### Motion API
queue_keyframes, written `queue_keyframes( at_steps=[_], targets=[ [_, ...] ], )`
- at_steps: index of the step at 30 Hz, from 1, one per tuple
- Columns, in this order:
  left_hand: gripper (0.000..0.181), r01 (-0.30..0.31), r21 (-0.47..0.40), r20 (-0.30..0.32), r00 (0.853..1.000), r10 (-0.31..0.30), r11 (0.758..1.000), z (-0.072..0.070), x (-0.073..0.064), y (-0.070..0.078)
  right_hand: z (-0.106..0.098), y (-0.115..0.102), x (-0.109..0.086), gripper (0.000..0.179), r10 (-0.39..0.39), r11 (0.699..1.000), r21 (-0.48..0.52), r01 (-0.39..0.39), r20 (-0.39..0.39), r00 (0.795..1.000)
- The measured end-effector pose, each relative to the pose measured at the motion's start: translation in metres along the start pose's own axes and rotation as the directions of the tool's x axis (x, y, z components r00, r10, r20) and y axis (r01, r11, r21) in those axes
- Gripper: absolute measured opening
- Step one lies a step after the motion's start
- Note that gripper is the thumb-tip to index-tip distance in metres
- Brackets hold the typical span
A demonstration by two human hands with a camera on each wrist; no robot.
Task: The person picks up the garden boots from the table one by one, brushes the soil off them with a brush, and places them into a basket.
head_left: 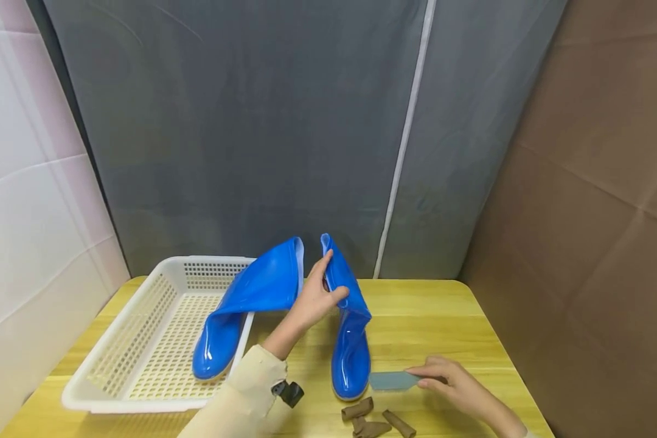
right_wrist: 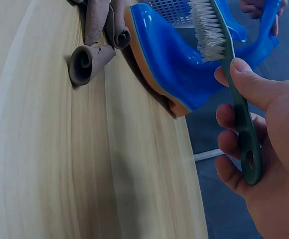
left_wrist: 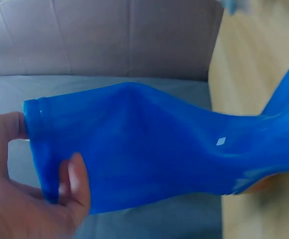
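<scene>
A blue rubber boot (head_left: pixel 351 359) stands on the table, its shaft bent toward the back. My left hand (head_left: pixel 313 299) grips the rim of that shaft; in the left wrist view the thumb and fingers pinch the boot's top edge (left_wrist: pixel 37 149). My right hand (head_left: pixel 457 388) holds a scrub brush (right_wrist: pixel 240 107) with a dark green handle and white bristles. In the head view the brush's flat back faces up, its end close to the boot's toe; whether they touch I cannot tell. Several brown, rolled, clay-like pieces (right_wrist: pixel 87 64) lie beside the toe.
At the left stands a white perforated plastic basket (head_left: pixel 82 380). A second blue boot (head_left: pixel 263 283) lies with its toe inside the basket and its shaft over the right rim. A grey curtain (head_left: pixel 241 140) hangs behind the wooden table (head_left: pixel 443 316), with brown cloth (head_left: pixel 597 243) at the right.
</scene>
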State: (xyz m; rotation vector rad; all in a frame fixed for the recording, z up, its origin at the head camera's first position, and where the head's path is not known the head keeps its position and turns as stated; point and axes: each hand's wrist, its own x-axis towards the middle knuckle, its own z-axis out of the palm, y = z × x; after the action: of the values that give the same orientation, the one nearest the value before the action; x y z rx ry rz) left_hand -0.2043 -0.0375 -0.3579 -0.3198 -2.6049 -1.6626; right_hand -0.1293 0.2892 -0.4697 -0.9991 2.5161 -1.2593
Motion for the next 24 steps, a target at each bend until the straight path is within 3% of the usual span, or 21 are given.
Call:
queue_keyframes(
  at_steps=[3,6,10,13,19,24],
  targets=[
    [0.079,0.043,0.087,-0.033,0.999,-0.04,0.995,-0.007,0.012,0.013,0.0,0.001,-0.002,0.033,0.003,1.0,0.029,-0.003,0.008,1.0],
    [0.082,0.097,0.196,-0.031,0.995,-0.093,0.976,-0.012,0.021,0.028,-0.001,0.001,-0.004,0.033,0.015,0.999,0.051,-0.016,0.012,1.0],
    [0.111,0.143,0.34,0.014,0.988,-0.157,0.929,-0.01,0.029,0.044,-0.001,0.0,-0.006,0.034,0.04,0.997,0.069,-0.041,0.006,0.999],
    [0.129,0.141,0.419,0.04,0.984,-0.174,0.897,-0.003,0.03,0.051,-0.001,0.001,-0.007,0.034,0.044,0.996,0.081,-0.044,0.006,0.999],
    [0.132,0.091,0.494,0.034,0.992,-0.124,0.864,0.009,0.027,0.057,-0.002,0.004,-0.009,0.034,0.047,0.993,0.107,-0.048,0.017,0.999],
    [0.118,0.004,0.503,-0.034,0.999,0.014,0.864,0.017,0.023,0.055,-0.003,0.005,-0.012,0.034,0.073,0.991,0.113,-0.075,0.02,0.997]
  ],
)
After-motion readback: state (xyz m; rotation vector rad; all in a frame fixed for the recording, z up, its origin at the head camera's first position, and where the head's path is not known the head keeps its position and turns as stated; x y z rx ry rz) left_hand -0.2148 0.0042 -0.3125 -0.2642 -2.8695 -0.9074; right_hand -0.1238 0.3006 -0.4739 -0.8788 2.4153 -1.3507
